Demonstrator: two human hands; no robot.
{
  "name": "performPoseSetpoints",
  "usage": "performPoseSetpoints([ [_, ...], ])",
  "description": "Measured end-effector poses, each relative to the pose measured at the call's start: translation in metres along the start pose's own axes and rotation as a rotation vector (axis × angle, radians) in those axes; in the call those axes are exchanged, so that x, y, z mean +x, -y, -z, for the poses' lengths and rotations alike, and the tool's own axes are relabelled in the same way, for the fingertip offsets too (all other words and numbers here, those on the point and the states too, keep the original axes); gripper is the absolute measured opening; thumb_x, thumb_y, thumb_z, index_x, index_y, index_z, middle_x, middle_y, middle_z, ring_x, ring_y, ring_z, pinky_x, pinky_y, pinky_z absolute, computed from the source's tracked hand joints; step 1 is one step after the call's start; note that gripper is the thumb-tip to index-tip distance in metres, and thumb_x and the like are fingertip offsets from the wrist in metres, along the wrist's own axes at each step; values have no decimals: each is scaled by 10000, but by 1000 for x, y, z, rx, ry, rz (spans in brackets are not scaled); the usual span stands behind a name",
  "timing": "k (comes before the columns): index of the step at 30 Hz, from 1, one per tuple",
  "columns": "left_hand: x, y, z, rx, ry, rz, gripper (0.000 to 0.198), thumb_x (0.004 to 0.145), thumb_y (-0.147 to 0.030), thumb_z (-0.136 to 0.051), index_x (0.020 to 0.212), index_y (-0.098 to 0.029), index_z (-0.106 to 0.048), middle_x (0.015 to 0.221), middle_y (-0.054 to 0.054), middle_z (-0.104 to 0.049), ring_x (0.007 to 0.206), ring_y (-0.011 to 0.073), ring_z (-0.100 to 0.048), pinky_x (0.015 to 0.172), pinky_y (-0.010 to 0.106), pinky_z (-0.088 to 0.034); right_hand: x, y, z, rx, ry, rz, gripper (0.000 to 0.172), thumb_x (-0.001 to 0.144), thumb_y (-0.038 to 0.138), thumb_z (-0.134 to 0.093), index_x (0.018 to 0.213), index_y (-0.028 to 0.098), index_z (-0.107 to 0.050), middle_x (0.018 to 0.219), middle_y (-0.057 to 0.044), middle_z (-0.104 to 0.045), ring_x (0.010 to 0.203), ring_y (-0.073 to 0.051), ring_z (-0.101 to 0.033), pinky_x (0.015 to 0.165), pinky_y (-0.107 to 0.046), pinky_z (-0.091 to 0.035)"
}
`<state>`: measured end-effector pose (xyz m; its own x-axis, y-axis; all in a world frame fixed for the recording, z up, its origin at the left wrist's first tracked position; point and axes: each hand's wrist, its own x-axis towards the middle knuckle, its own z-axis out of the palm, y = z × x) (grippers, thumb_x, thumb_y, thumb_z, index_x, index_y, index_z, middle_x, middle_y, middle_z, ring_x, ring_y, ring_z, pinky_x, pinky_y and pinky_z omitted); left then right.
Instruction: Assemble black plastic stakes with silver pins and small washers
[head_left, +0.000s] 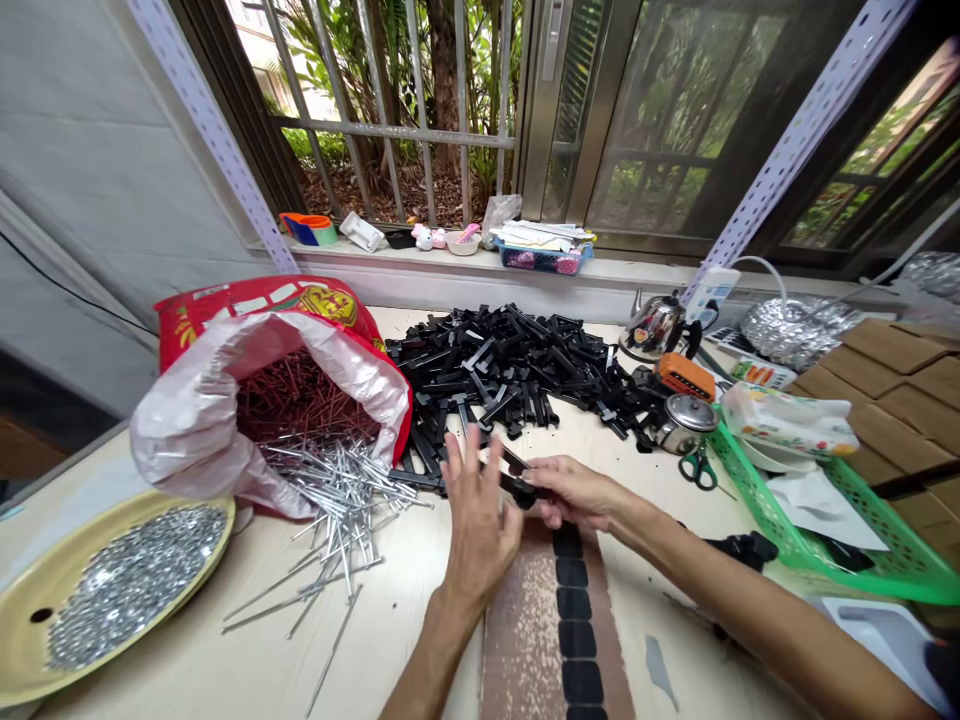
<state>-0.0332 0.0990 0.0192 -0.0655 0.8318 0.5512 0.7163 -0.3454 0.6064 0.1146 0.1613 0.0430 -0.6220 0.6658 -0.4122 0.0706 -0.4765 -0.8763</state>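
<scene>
Between the thumb and fingers of my right hand is a black plastic part, long and narrow with a thicker end. My left hand is beside it, fingers spread and pointing away from me. Its thumb is close to the part; whether they touch I cannot tell. Below both hands lies a worn brown board with a row of black squares down it. Just beyond my fingers spreads a big heap of similar black parts. Long metal nails or pins spill across the table left of my left hand.
A red and white sack holds many more pins. At left is a yellow dish of small shiny metal pieces. On the right are a kettle, a metal pot, scissors, a green basket and cardboard boxes.
</scene>
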Motion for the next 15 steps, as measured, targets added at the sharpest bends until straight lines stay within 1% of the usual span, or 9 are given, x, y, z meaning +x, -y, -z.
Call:
performPoseSetpoints([
  [2, -1, -1, 1, 156, 146, -123, 756, 731, 0, -489, 1415, -294, -362, 1529, 74, -269, 1421, 362, -52, 1074, 662, -79, -9, 11, 10, 12, 133, -137, 308, 753, 414, -672, 840, 157, -525, 475, 63, -520, 356, -49, -437, 364, -150, -361],
  [3, -2, -1, 1, 189, 184, -136, 694, 727, 6, -489, 1360, -278, -452, 1460, 93, -401, 1402, 375, -161, 1064, 677, -78, -12, 17, 13, -42, 193, -175, 315, 764, 435, -661, 839, 162, -524, 443, 69, -502, 341, -56, -431, 353, -151, -348],
  [6, -2, 2, -1, 96, 161, -3, 445, 783, -60, -482, 1179, -216, -612, 1103, 114, -675, 1137, 334, -555, 1058, 625, -220, -8, 32, 16, -369, 290, -144, 431, 886, 554, -449, 935, 147, -582, 482, 31, -542, 361, -85, -484, 351, -173, -353],
  [7, -2, 3, -2, 16, 127, 103, 359, 806, -108, -489, 1118, -201, -641, 993, 107, -700, 1008, 310, -623, 1016, 575, -328, 0, 38, 16, -529, 242, -60, 490, 925, 557, -351, 972, 141, -605, 551, 2, -579, 410, -92, -524, 380, -182, -379],
  [9, 1, 6, -3, -172, 42, 426, 232, 827, -251, -536, 988, -159, -674, 760, 87, -691, 740, 270, -669, 789, 441, -513, 26, 45, 16, -911, -8, 206, 467, 969, 473, -292, 1048, 159, -629, 792, -56, -637, 603, -114, -608, 501, -205, -450],
  [11, 3, 8, -3, -426, -19, 754, 307, 797, -420, -592, 882, -135, -670, 506, 13, -569, 485, 212, -603, 559, 344, -518, 58, 49, 16, -1323, -273, 462, 280, 956, 307, -405, 1114, 212, -615, 1054, -80, -596, 832, -157, -611, 636, -241, -480],
  [12, 4, 9, -2, -581, -30, 866, 368, 777, -482, -607, 867, -129, -660, 429, -31, -486, 399, 177, -548, 505, 315, -500, 74, 49, 17, -1502, -339, 537, 245, 932, 229, -448, 1114, 227, -612, 1125, -85, -561, 898, -180, -590, 666, -260, -482],
  [13, 6, 9, -2, -739, -31, 933, 415, 764, -519, -613, 886, -123, -649, 400, -57, -441, 361, 153, -515, 480, 292, -487, 87, 48, 17, -1639, -365, 582, 242, 908, 166, -469, 1092, 226, -615, 1154, -90, -540, 933, -197, -569, 680, -277, -483],
  [15, 8, 10, 0, -1003, -25, 978, 476, 751, -534, -633, 982, -118, -628, 454, -40, -519, 404, 143, -560, 487, 257, -485, 102, 43, 17, -1775, -360, 624, 225, 892, 95, -452, 998, 191, -625, 1097, -101, -552, 928, -208, -549, 689, -296, -487],
])
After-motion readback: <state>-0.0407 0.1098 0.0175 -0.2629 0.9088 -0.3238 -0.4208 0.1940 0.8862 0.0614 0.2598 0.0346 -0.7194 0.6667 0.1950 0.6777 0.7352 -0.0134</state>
